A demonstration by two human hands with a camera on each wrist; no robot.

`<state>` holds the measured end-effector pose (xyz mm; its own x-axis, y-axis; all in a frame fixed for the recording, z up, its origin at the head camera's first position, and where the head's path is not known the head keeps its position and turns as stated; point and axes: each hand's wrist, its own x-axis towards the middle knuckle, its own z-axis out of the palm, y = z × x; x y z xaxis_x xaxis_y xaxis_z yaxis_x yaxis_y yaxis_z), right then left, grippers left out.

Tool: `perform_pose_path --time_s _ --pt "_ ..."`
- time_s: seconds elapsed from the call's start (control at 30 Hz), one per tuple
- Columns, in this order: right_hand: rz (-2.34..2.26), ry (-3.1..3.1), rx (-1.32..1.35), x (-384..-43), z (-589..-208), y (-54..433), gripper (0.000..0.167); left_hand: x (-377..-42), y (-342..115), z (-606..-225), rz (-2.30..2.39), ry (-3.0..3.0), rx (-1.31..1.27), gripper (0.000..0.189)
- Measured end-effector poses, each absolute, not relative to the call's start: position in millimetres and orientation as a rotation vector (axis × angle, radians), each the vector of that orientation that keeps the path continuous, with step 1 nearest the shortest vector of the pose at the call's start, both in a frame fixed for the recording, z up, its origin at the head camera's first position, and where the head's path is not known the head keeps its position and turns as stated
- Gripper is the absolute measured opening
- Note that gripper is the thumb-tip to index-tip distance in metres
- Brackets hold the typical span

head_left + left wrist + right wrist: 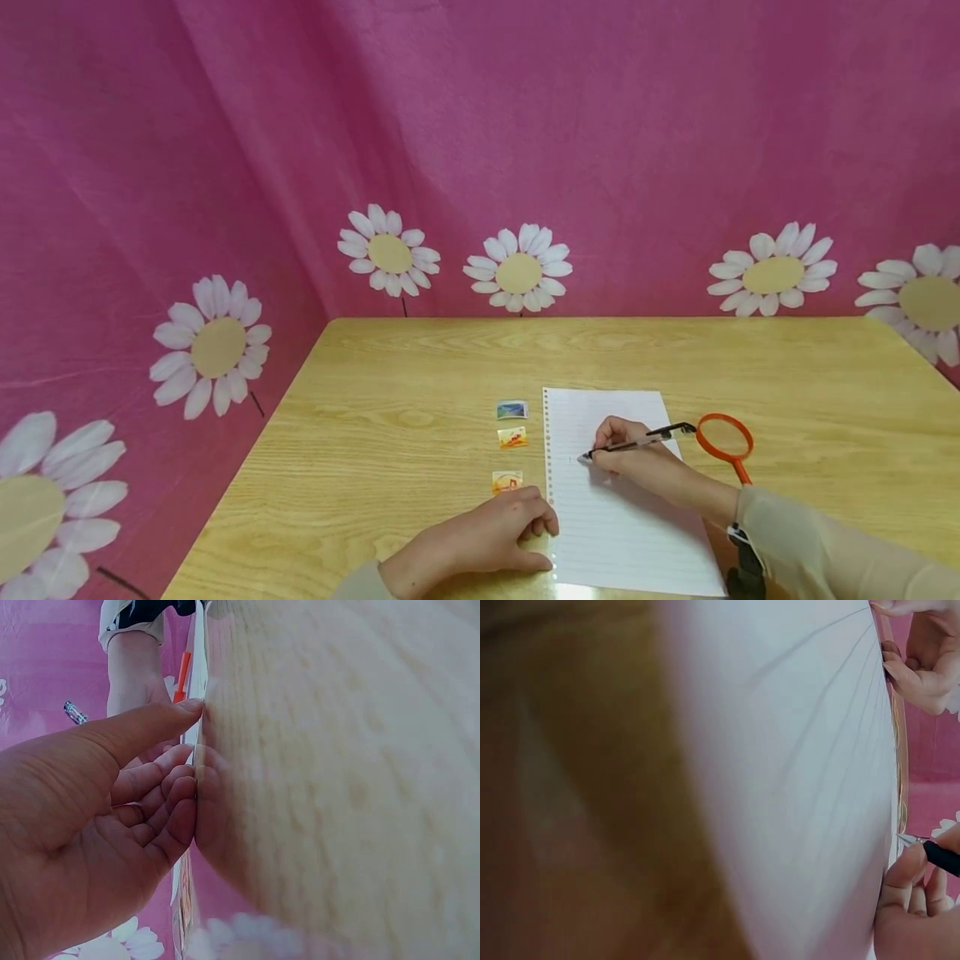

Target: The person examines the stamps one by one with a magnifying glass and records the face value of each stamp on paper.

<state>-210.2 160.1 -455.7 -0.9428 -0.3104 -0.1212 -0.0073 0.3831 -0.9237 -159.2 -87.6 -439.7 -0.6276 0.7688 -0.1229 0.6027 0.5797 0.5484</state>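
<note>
A sheet of lined, punched paper (630, 542) lies on the wooden table. My right hand (652, 462) rests on it and grips a black pen with a clear barrel (633, 444). The pen's metal tip (907, 839) is right at the paper, close to a small mark near the left margin. My left hand (487, 533) rests on the table, its fingertips and thumb at the sheet's punched edge. In the left wrist view, the left hand's fingers (161, 791) are loosely bent and hold nothing.
Several small picture stamps lie in a column left of the paper: a blue one (512, 409), a yellow-and-red one (512, 437) and another (507, 480) partly behind the left hand. An orange magnifying glass (740, 468) lies right of the paper. Behind hangs a pink daisy-patterned cloth (622, 150).
</note>
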Motion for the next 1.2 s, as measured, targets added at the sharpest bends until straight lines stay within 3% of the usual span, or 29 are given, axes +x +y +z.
perform_pose_path --time_s 1.2 --pt "-1.555 2.378 -0.360 -211.5 -457.4 161.3 0.017 -160.5 -87.9 -441.6 0.690 2.438 1.107 0.023"
